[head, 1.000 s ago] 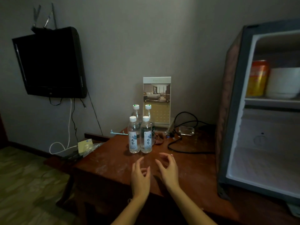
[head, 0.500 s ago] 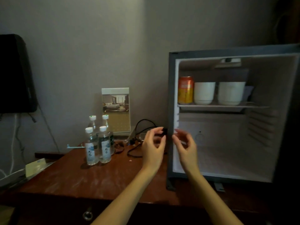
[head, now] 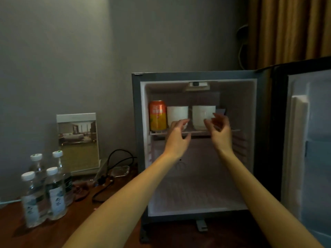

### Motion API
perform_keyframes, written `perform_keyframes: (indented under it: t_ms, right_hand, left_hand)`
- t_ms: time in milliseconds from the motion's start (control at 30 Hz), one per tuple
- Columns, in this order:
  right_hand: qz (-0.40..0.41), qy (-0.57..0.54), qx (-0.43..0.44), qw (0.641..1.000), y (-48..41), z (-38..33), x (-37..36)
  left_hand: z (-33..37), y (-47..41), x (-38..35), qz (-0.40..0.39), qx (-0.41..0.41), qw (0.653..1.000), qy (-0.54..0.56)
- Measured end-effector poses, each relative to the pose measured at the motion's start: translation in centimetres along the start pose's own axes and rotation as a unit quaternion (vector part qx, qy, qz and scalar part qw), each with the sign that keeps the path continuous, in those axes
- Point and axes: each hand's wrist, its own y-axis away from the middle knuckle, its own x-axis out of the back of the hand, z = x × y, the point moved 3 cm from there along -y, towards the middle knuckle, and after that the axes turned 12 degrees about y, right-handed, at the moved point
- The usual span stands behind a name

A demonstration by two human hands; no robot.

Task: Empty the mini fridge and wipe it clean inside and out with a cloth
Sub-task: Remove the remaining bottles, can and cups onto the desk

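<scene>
The mini fridge [head: 138,140] stands open on the wooden table, its door [head: 308,140] swung to the right. On its upper shelf [head: 234,130] sit an orange can [head: 157,114] at the left and two white cups, one in the middle [head: 177,112] and one to its right [head: 201,113]. My left hand [head: 178,135] reaches into the fridge just in front of the middle cup, fingers loosely spread and holding nothing. My right hand [head: 219,130] hovers in front of the right cup, fingers relaxed and empty. The lower compartment holds nothing. No cloth is in view.
Several water bottles [head: 43,190] stand on the table [head: 75,228] at the left. Behind them are an upright picture card [head: 78,142], a clear glass dish [head: 120,170] and black cables [head: 116,158]. A brown curtain [head: 290,29] hangs at the upper right.
My view has turned right from the bottles to face the fridge. Both hands have risen from in front of the fridge's lower opening up to the shelf with the cups.
</scene>
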Motion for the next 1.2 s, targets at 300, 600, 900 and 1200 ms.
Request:
perform_keyframes:
  t_ms: [300,600,900,1200]
  right_hand:
    - [-0.107,0.027,-0.028,0.994,-5.3,0.2,-1.4]
    - [-0.051,0.013,-0.03,0.998,-6.2,-0.1,-3.9]
    - [-0.044,0.049,-0.059,0.996,-5.8,-0.5,-3.3]
    - [-0.059,-0.131,-0.14,0.98,-4.6,-1.1,-1.6]
  left_hand:
    - [-1.8,-2.4,-1.7,-0.042,0.014,0.997,-0.07]
    - [-1.6,-3.1,-2.4,-0.017,0.002,0.99,-0.137]
    - [-1.8,-3.0,-3.3,-0.011,-0.009,0.991,-0.133]
    - [-1.2,-2.8,-3.8,-0.034,0.052,0.997,0.041]
